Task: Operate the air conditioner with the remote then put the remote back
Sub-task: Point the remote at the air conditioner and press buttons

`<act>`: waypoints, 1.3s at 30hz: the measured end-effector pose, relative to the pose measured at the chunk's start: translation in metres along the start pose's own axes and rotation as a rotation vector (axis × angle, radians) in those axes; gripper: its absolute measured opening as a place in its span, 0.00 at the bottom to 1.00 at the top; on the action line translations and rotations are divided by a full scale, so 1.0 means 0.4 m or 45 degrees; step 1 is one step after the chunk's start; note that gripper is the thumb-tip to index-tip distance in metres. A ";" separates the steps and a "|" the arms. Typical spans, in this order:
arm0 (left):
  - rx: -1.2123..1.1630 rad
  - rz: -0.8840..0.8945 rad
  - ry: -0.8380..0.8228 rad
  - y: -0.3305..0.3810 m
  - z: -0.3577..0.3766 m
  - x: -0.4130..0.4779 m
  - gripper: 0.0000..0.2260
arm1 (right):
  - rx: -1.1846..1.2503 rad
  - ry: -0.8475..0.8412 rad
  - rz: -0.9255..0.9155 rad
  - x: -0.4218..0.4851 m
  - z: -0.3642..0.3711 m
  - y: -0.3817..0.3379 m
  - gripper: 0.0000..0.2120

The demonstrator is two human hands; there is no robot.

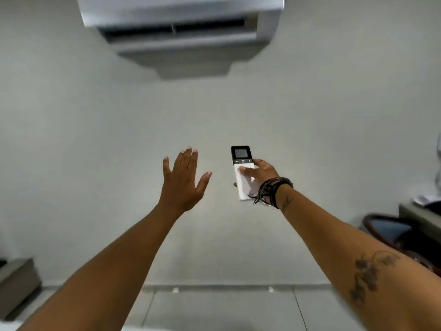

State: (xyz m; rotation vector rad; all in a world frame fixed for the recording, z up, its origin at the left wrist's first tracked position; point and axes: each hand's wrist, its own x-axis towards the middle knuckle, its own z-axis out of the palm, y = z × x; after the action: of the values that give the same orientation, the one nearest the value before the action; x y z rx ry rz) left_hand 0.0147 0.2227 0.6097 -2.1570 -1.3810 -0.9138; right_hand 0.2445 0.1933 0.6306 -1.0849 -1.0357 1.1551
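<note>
Right hand [259,172] grips remote [243,172] at frame center-right, thumb on its white body, screen end up twd AC unit [181,22] at top; left hand [182,180] empty, fingers spread, center-left

A plain pale grey wall [238,111] filled most of the view, evenly lit and bare. At its foot ran a low skirting strip [214,288], and below that lay a floor [214,311] of large grey tiles with thin dark joints. At the lower left stood a low grey-brown cabinet [16,283], blurred at its edges. On the right, a dark wooden chair [391,231] with a bluish seat stood beside a grey worktop [420,216] carrying papers, only partly in view.
</note>
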 end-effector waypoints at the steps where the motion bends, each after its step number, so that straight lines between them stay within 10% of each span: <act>1: 0.010 -0.015 0.049 -0.007 -0.043 0.045 0.33 | -0.024 0.016 -0.048 0.003 0.018 -0.058 0.19; 11: 0.152 0.041 0.311 -0.046 -0.407 0.327 0.39 | -0.321 0.134 -0.250 -0.012 0.141 -0.510 0.11; 20: 0.216 0.000 0.191 -0.067 -0.459 0.368 0.43 | -0.324 0.128 -0.235 -0.013 0.195 -0.600 0.20; 39: 0.321 0.060 0.242 -0.093 -0.501 0.393 0.45 | -0.365 0.124 -0.206 -0.043 0.218 -0.684 0.06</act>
State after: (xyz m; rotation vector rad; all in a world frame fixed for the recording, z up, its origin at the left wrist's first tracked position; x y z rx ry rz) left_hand -0.0336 0.2071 0.8622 -1.8571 -1.2723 -0.8528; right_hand 0.2025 0.1643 0.9136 -1.2434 -1.2136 0.8328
